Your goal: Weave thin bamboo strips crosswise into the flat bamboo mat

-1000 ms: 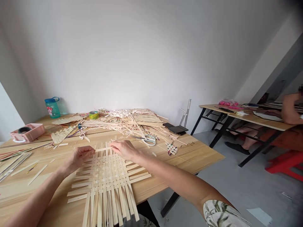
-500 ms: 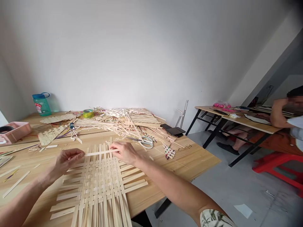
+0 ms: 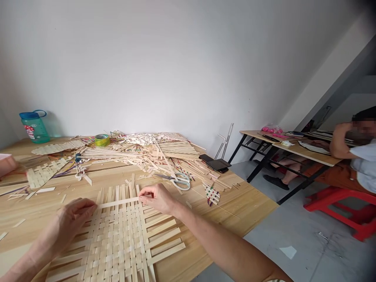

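Note:
A pale bamboo strip stretches crosswise over the far part of a woven mat. My left hand pinches the strip's left end between thumb and fingers. At the other end, my right hand is closed on the strip in the same way. The mat is a tight checkered weave of flat strips, with loose ends sticking out at both sides and at the far edge. Whether the strip lies over or under individual upright strips is too fine to tell.
Scissors lie beyond my right hand, near a small coloured woven piece. A heap of loose strips covers the table's back, with tape and a bottle at left. A person sits at another table on the right.
My view has shifted, so the mat sits lower and further left in the picture. Both hands still hold the strip across the mat's far part.

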A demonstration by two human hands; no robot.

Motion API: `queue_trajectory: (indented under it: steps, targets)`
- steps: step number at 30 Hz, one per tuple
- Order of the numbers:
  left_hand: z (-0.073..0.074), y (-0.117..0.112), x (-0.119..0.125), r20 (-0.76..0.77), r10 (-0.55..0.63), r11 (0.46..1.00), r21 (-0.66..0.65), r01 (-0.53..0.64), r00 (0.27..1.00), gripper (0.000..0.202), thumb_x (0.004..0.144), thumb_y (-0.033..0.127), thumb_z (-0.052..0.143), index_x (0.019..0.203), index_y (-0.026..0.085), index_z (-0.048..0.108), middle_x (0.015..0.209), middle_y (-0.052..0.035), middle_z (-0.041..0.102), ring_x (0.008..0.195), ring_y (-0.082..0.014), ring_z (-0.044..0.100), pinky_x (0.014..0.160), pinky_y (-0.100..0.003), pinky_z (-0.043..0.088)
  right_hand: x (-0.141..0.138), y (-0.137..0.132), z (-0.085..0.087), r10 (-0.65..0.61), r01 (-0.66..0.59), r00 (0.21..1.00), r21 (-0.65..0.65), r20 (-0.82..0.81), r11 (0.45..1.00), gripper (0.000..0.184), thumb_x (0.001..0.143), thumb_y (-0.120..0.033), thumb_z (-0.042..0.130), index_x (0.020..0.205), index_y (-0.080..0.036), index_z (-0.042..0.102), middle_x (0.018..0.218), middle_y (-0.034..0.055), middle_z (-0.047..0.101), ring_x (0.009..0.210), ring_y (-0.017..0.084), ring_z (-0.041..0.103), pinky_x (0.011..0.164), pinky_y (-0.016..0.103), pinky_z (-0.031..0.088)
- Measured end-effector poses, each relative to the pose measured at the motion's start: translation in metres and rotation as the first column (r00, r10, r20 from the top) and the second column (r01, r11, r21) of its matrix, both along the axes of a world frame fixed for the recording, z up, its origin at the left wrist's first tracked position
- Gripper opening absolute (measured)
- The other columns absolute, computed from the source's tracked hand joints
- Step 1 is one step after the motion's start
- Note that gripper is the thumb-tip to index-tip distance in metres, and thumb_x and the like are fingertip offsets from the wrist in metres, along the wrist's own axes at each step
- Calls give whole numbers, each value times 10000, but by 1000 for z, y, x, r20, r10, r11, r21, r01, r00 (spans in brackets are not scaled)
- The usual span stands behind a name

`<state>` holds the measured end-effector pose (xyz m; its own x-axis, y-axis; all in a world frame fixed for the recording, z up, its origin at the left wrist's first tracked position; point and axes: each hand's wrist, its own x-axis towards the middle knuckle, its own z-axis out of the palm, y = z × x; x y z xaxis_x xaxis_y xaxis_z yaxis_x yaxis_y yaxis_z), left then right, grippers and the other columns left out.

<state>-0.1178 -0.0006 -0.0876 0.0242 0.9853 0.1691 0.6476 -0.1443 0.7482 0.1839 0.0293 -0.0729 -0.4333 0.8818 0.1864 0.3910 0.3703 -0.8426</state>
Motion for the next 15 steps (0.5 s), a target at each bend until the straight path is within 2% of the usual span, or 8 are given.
queue_trajectory:
  steps: [3,6,9,12,15]
  targets:
    - [1,-1,1,-63,-14,999,45,17,998,394,742,689,550,708,327,704,684,21,688,657,-248,591,616,-302,456,2,5,-5,-47,47,999,2,-4,999,122,827,-185,622,852,-173,740,599,-39,585,535,83,454,511,200,350]
    - [2,0,0,-94,20,1000,23,-18,995,415,746,694,532,715,317,703,661,30,675,635,-236,583,586,-289,440,4,10,-10,-102,102,995,12,-3,995,105,819,-186,632,847,-173,732,628,-24,628,554,93,510,525,202,384]
    - [7,-2,1,-72,77,997,-27,-79,994,419,747,658,553,763,268,706,671,22,676,660,-221,584,577,-261,429,6,13,-13,-129,128,992,17,3,992,88,814,-210,639,795,-179,719,660,-7,666,586,110,565,549,210,421]
    - [15,-4,2,-35,44,995,-84,-47,998,401,757,577,590,792,191,695,662,5,655,643,-180,548,579,-237,408,9,13,-14,-133,133,991,17,-2,991,101,820,-233,626,785,-183,707,669,-2,667,601,118,568,552,217,417]
    - [20,-2,1,-28,19,995,-101,-21,999,435,773,582,579,805,165,697,656,-7,639,597,-147,488,529,-223,360,12,12,-13,-110,110,994,-10,-21,994,127,836,-253,601,839,-185,709,713,6,686,627,125,585,565,224,435]
